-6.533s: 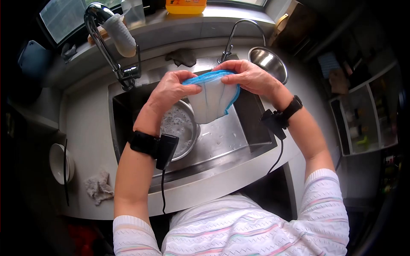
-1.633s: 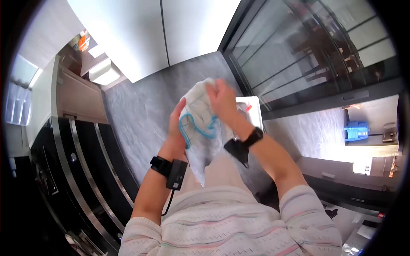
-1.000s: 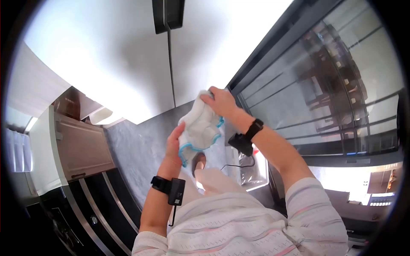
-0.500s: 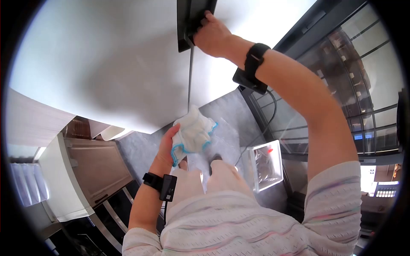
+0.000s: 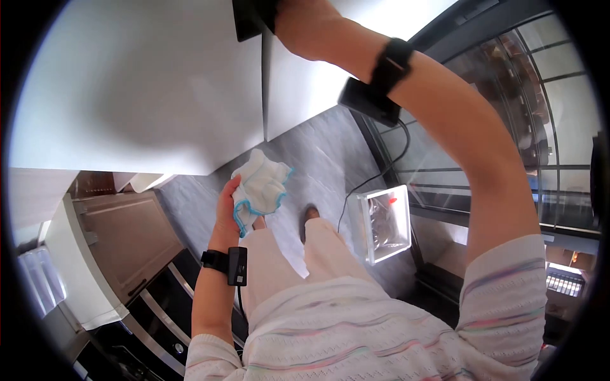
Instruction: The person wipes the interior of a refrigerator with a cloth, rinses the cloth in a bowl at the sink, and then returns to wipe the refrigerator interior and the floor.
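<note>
My left hand (image 5: 227,206) is closed on the near edge of a crumpled white cloth (image 5: 260,185) with blue edging, which hangs above the floor. At the top edge of the view, my right hand (image 5: 308,28) is at the black handle (image 5: 248,20) of a tall white double-door unit. Its fingers are largely hidden behind the handle and cut off by the frame. Between the left white door (image 5: 159,95) and the right white door (image 5: 305,82) runs a narrow gap.
A white-rimmed clear bin (image 5: 389,225) with a red mark stands on the grey floor (image 5: 324,146) to the right. Dark-framed glass panels (image 5: 508,127) rise beyond it. At left are a beige cabinet (image 5: 130,238) and black drawers (image 5: 168,298). Cables hang from both wrist devices.
The seam between the white doors has widened and their edges have shifted left in view. My right hand has moved up toward the frame's top; the cloth and left hand appear farther left.
</note>
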The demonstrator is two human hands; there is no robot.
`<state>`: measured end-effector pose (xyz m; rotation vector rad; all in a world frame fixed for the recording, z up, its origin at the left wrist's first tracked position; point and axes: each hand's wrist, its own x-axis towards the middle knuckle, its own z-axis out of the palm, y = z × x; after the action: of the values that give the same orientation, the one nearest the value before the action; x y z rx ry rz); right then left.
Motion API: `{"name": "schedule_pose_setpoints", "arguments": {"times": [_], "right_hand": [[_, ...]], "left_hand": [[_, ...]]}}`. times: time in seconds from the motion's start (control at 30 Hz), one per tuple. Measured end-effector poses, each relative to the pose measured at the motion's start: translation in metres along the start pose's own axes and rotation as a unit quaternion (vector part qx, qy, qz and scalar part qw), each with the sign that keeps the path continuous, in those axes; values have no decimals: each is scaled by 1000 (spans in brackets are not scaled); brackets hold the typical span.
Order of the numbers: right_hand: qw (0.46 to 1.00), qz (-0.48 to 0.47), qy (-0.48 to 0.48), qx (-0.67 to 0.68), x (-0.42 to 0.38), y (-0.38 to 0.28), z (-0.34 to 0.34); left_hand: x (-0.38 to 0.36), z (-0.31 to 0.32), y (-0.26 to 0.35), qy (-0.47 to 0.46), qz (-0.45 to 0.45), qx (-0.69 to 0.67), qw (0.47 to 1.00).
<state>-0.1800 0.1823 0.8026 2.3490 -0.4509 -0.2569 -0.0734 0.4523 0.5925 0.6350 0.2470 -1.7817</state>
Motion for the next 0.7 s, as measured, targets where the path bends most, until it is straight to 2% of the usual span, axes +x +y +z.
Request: {"name": "schedule_pose_setpoints", "arguments": {"times": [0.07, 0.1, 0.13, 0.17, 0.23, 0.3, 0.43, 0.47, 0.5, 0.53, 0.57, 0.6, 0.67, 0.7], "right_hand": [[1000, -6, -27, -1, -20, -1, -15], [999, -2, 34, 16, -34, -3, -8], [999, -20, -3, 29, -48, -3, -15], [996, -16, 39, 82, -64, -4, -9], [989, -3, 10, 146, -99, -4, -18], [987, 22, 69, 145, -133, -9, -20], [948, 99, 15, 301, -202, -16, -45], [903, 127, 10, 409, -220, -17, -48], [826, 248, 34, 506, -239, -31, -46], [790, 335, 29, 512, -257, -40, -45], [727, 430, 0, 535, -276, -52, -39], [676, 484, -65, 552, -311, -68, -20], [516, 587, -107, 614, -344, -98, 6], [510, 590, -109, 616, -348, -108, 14]], "left_hand": [[6, -6, -4, 1, -3, -20, 1000], [9, -7, -4, -1, -2, -26, 1000], [9, -9, -4, 18, -4, -21, 1000], [11, -10, -2, 36, -8, -15, 999], [22, -19, 2, 41, -16, -11, 999], [31, -19, 8, 46, -27, -5, 999], [58, -31, 19, 70, -62, 56, 994], [67, -36, 21, 71, -68, 74, 992], [71, -35, 23, 71, -75, 79, 992], [75, -32, 24, 70, -89, 89, 990], [79, -31, 26, 68, -102, 98, 988], [82, -33, 27, 70, -108, 103, 986], [96, -39, 25, 101, -136, 159, 973], [102, -39, 23, 106, -140, 163, 971]]}}
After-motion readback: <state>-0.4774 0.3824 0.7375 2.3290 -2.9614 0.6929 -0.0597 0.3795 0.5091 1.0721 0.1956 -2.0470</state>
